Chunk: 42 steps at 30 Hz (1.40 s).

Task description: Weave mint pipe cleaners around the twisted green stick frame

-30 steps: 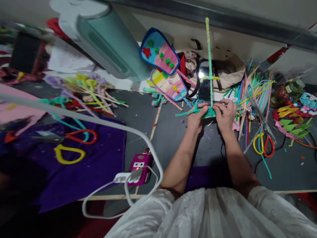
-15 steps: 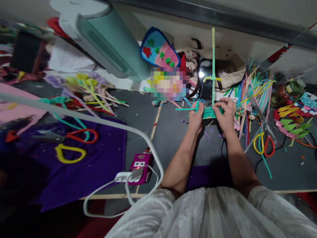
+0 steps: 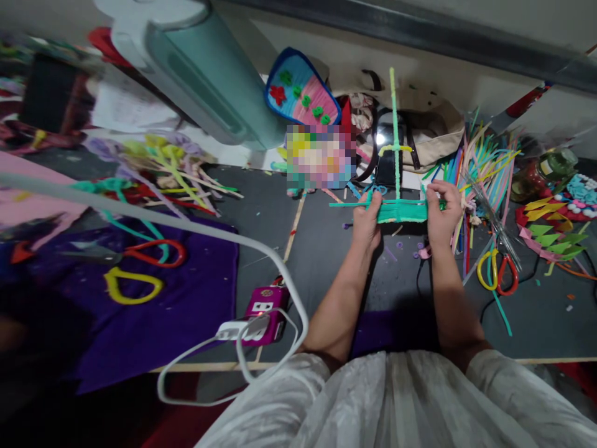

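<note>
Head view: our left hand point(image 3: 367, 225) and right hand point(image 3: 441, 216) each pinch one end of a teal pipe-cleaner bundle point(image 3: 400, 212), fingers closed on it, held level just above the dark floor point(image 3: 321, 249). A light-green stem point(image 3: 394, 134) rises upright from the bundle's middle, with a short yellow crosspiece point(image 3: 395, 148) wrapped partway up.

Progress, as we judge it: the wound base looks dense and the stem is fixed, so the frame seems well along; loose teal ends stick out past the left hand, so trimming or tucking looks left.

Room: tight on the right, where a pile of loose pipe cleaners point(image 3: 476, 168) sits just beside the right hand, with scissors point(image 3: 497, 274) near below. A beige bag point(image 3: 433, 134) lies behind the stem. There is open floor below the hands, toward our lap. A purple cloth point(image 3: 153, 311) and a power strip point(image 3: 263, 308) lie well apart to the left.
</note>
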Each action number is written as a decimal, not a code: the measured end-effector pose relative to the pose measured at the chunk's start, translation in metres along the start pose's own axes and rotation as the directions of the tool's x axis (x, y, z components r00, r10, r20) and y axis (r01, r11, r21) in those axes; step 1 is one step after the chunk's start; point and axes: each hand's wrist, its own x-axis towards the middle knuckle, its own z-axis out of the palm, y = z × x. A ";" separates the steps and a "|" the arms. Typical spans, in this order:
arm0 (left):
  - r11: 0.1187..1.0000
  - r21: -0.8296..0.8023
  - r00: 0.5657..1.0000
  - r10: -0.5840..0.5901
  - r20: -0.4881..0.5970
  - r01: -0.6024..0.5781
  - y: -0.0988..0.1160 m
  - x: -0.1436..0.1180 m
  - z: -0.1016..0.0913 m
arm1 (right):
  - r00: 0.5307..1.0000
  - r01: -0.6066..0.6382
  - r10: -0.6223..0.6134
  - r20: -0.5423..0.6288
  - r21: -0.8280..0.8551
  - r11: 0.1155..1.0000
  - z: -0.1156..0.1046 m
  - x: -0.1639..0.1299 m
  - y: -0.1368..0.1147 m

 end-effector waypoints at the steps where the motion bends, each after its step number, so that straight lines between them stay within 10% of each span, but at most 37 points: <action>1: 1.000 -0.016 1.000 -0.002 -0.008 0.002 0.000 0.000 0.000 | 0.998 -0.036 0.036 -0.060 0.015 0.999 -0.001 0.000 0.001; 8: 0.993 -0.081 0.993 0.077 -0.088 -0.084 0.005 0.001 0.000 | 0.962 -0.190 0.212 -0.170 0.138 0.972 0.006 -0.001 0.006; 16: 0.986 -0.129 0.989 0.088 -0.121 -0.103 0.005 0.002 0.001 | 0.802 -0.597 0.484 0.351 0.414 0.688 0.027 -0.013 -0.018; 24: 0.980 -0.125 0.988 -0.153 0.007 0.152 0.003 0.004 -0.004 | 0.807 -0.587 0.515 0.289 0.488 0.646 0.028 -0.014 -0.029; 42: 0.983 -0.089 0.986 -0.156 0.065 0.161 0.002 0.001 -0.003 | 0.763 -0.612 0.603 0.233 0.563 0.556 0.033 -0.016 -0.026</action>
